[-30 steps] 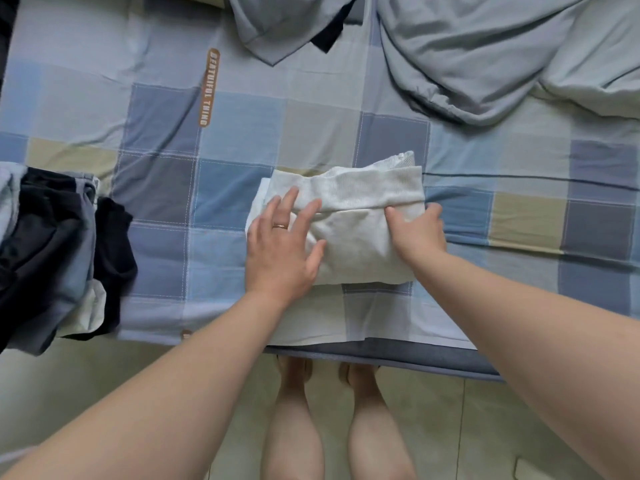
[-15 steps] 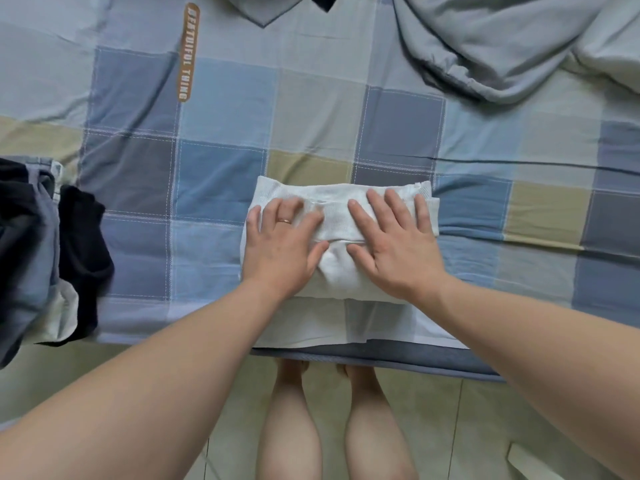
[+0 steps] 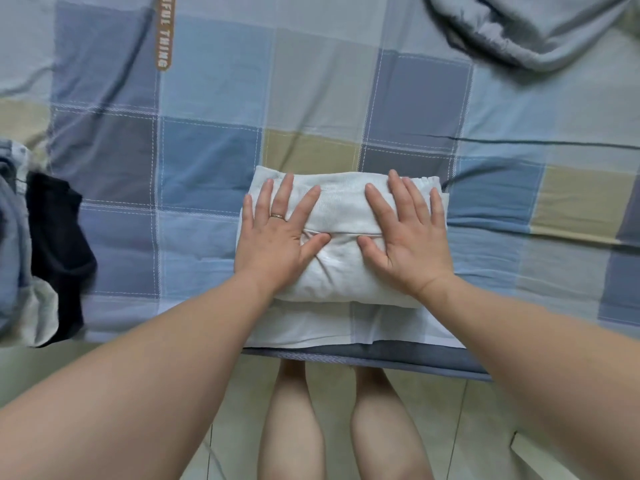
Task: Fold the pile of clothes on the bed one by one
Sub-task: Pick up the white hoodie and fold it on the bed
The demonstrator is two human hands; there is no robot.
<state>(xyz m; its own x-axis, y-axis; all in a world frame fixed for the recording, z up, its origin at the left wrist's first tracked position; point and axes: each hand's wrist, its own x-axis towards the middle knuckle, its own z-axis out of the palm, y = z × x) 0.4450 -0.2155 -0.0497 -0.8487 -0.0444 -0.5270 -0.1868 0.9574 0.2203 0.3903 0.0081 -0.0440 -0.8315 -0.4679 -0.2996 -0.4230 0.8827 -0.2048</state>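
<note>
Both hands lie flat and spread on the folded white garment (image 3: 343, 216), gripping nothing. The left hand (image 3: 277, 237), with a ring on one finger, covers the left half. The right hand (image 3: 408, 237) covers the right half, its thumb on the line where the top layer ends. A second ago the right hand was curled round the garment's right edge, bringing the fold over. Half a second ago it had let go and flattened, and now its fingers are splayed wider and pressing.

The garment is a compact, thick rectangle near the near edge of the bed, on the checked sheet (image 3: 214, 150). As I judge it, this piece is folded and is only being smoothed. What remains is to set it aside and pick up another.

Further out, a heap of dark and blue clothes (image 3: 55, 244) hangs over the bed's near edge at the far left, well apart from the hands. A grey garment (image 3: 526, 32) lies crumpled at the far right. I cannot tell which of these holds the pieces yet to be folded.
</note>
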